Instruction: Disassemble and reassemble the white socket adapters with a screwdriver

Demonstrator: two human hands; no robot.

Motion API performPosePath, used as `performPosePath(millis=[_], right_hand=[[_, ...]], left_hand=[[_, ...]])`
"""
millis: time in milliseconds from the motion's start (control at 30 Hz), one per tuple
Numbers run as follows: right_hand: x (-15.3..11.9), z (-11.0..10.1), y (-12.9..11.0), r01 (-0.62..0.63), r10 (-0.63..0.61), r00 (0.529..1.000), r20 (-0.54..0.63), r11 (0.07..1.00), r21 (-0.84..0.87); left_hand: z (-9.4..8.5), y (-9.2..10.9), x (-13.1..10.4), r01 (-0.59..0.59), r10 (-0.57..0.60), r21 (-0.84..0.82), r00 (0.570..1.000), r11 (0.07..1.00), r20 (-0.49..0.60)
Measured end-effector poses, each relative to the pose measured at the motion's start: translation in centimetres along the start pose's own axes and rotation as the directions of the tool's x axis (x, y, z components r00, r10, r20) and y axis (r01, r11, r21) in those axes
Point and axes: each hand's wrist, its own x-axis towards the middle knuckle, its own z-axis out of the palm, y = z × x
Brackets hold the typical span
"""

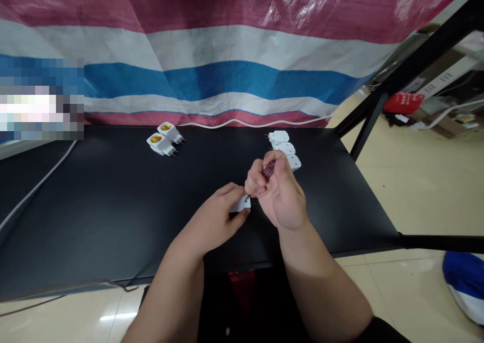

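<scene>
Two hands work close together over the black table point(113, 217). From where I stand, the left hand point(217, 214) is curled, thumb and fingers pinching a small white plug point(239, 206) near the table's front edge. The right hand point(278, 191) is closed around a screwdriver point(268, 170), its shaft slanting down to a hole in that plug; whether the tip is seated, I can't tell. With the shaft tilted, a hard push could make it slip and jab the left fingers beside it. A loose pinch might let the plug twist. Behind the right hand, three more plugs point(284, 148) sit so near that a swinging knuckle could knock them; two gold-lined sockets point(161, 145) lie safely apart.
</scene>
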Motion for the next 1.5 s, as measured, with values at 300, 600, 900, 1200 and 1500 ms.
performPosePath(millis=[300, 600, 900, 1200, 1500], right_hand=[[0.1, 0.1, 0.0, 0.007, -0.009, 0.998, -0.058, 1.0, -0.021], [-0.1, -0.1, 0.3, 0.065, -0.067, 0.998, -0.015, 0.991, -0.118], [-0.1, -0.4, 0.2, 0.095, -0.099, 0.995, -0.015, 0.983, -0.154], [-0.7, -0.8, 0.8, 0.158, -0.138, 0.985, 0.106, 0.965, -0.208], [-0.9, -0.8, 0.8, 0.095, -0.05, 0.971, 0.232, 0.977, -0.189]], left_hand=[[0.1, -0.1, 0.1, -0.014, 0.013, -0.033, 1.0, 0.999, -0.01], [0.0, 0.0, 0.1, -0.033, 0.032, -0.033, 0.999, 0.999, -0.017], [0.0, 0.1, 0.1, -0.024, 0.023, -0.034, 1.0, 0.999, -0.021], [0.2, -0.1, 0.0, -0.023, 0.022, -0.052, 0.999, 0.998, -0.027], [0.4, -0.5, -0.2, -0.043, 0.043, -0.013, 0.998, 0.999, -0.044]])
